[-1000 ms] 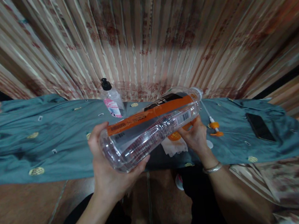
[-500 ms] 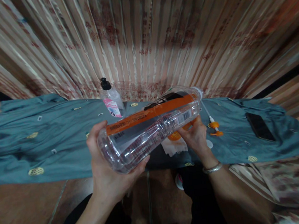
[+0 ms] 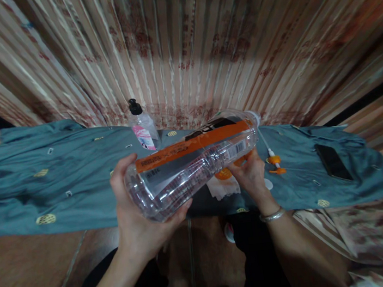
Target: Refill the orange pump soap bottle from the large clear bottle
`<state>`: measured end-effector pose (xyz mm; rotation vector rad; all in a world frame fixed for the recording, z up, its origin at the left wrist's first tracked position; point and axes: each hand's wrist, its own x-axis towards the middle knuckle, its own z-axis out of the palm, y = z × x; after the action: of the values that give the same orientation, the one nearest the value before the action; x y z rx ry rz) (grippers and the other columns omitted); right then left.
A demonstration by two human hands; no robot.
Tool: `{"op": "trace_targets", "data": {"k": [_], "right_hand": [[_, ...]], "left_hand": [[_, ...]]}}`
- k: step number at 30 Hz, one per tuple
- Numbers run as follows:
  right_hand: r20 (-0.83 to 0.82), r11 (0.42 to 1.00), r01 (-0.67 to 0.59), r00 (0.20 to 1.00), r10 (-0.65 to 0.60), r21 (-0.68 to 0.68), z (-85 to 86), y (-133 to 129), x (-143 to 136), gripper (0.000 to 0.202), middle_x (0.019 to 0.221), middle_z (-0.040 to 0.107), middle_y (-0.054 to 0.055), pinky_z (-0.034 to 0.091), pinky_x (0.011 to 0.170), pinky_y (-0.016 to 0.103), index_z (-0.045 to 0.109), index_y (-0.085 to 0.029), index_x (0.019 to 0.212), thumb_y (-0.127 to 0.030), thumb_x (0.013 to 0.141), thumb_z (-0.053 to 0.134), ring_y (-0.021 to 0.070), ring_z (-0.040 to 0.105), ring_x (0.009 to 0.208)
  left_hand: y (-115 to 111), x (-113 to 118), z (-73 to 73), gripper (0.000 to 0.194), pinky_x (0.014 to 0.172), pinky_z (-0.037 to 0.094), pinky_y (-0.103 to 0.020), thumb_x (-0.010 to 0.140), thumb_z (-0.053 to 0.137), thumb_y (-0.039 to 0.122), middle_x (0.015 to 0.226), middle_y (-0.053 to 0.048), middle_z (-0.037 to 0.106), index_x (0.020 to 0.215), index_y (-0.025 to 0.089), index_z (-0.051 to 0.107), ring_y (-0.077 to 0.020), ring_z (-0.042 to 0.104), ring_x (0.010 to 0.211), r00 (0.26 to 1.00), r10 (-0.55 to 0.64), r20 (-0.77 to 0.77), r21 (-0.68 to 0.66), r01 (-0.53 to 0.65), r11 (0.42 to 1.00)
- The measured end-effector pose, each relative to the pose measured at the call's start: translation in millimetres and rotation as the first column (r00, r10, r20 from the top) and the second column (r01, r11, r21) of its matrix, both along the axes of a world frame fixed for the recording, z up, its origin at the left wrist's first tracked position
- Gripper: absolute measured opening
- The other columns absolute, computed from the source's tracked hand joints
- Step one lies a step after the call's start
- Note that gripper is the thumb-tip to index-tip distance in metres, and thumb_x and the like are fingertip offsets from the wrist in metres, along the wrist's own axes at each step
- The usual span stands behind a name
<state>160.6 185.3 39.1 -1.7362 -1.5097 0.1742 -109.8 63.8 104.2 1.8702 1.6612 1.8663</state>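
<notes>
A large clear plastic bottle (image 3: 194, 164) with an orange and grey label lies tilted on its side in the air, its neck up and to the right. My left hand (image 3: 135, 211) is wrapped round its base. Nearer the neck, my right hand (image 3: 251, 173) grips the underside; some of its fingers are hidden behind the bottle. Beyond the bottle, a small clear bottle (image 3: 145, 130) with a black cap and pink label stands upright. An orange pump head (image 3: 276, 163) with a white tube lies right of my right hand. Below the bottle is a whitish piece with an orange round (image 3: 224, 181), partly hidden.
A teal cloth (image 3: 59, 178) with yellow prints covers the narrow table. On its right side lies a black phone (image 3: 333, 162). Near my right wrist is a small white disc (image 3: 268, 184). A striped, pleated curtain (image 3: 179, 47) hangs behind the table.
</notes>
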Motion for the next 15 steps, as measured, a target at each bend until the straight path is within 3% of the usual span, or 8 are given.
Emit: {"op": "trace_targets", "data": {"k": [15], "right_hand": [[-0.016, 1.000, 0.000, 1.000, 0.001, 0.031, 0.2, 0.6, 0.6, 0.065, 0.095, 0.085, 0.012, 0.064, 0.075, 0.047, 0.062, -0.026, 0.115, -0.066, 0.070, 0.085, 0.0394, 0.082, 0.086]], "left_hand": [[0.4, -0.5, 0.8, 0.099, 0.088, 0.074, -0.058, 0.079, 0.096, 0.056, 0.143, -0.011, 0.063, 0.167, 0.040, 0.053, -0.0368, 0.077, 0.110, 1.000, -0.013, -0.020, 0.005, 0.013, 1.000]]}}
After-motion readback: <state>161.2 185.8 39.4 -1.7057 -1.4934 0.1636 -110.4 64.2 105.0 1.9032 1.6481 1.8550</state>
